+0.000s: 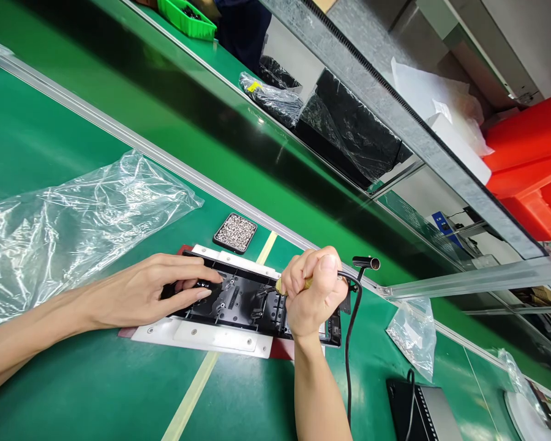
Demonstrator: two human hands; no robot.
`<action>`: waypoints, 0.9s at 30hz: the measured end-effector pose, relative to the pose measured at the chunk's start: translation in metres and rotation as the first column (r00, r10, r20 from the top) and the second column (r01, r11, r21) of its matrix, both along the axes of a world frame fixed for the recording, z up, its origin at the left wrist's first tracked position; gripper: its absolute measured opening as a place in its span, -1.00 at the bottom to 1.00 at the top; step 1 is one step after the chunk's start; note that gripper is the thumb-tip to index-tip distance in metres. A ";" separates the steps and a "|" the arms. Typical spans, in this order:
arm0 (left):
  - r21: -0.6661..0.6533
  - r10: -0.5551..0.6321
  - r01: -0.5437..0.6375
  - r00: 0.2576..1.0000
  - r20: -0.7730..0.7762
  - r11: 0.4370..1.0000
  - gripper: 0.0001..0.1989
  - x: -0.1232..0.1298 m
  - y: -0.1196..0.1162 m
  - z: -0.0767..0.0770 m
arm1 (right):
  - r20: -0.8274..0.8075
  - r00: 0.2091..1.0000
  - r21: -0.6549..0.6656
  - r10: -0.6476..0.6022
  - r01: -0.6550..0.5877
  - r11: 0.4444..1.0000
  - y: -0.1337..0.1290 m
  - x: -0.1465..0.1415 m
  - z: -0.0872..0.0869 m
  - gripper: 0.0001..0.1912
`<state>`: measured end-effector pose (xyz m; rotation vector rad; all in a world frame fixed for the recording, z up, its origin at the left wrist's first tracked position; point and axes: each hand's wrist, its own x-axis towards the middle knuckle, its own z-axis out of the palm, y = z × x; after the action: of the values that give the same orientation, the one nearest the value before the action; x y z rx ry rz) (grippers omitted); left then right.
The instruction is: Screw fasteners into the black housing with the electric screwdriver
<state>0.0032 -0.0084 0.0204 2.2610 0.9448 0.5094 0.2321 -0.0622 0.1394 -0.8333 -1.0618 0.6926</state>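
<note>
A long black plastic housing [239, 301] lies in a white and dark red fixture [220, 340] on the green table. My left hand [142, 291] reaches over the housing's left end, fingers curled round a glossy black part [204, 284]. My right hand [316, 285] is a fist round the yellowish handle of a corded tool [282, 286]. The tool's thin metal tip points left and down into the housing, near its middle; whether it touches is too small to tell. A black cable runs from the fist down past my right wrist.
Behind the fixture stands a small black tray [236, 233] of metal pieces. Clear plastic film [87, 214] covers the left side. A metal tube holder [366, 263] stands right of my fist, with a plastic bag [413, 337] and black device [422, 410] beyond.
</note>
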 end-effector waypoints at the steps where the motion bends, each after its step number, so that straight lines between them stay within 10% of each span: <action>1: 0.001 -0.008 0.008 1.000 -0.014 1.000 -0.64 -0.001 0.000 0.000 | 0.004 1.000 -0.004 -0.002 0.002 1.000 0.000 0.000 0.000 -0.52; 27: 0.017 -0.006 0.007 0.999 -0.053 1.000 -0.61 -0.002 0.001 -0.007 | -0.016 1.000 0.010 0.008 -0.008 1.000 0.001 0.001 -0.001 -0.54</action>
<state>0.0012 -0.0072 0.0134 2.3025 0.9625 0.4583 0.2331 -0.0612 0.1382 -0.8137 -1.0540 0.6993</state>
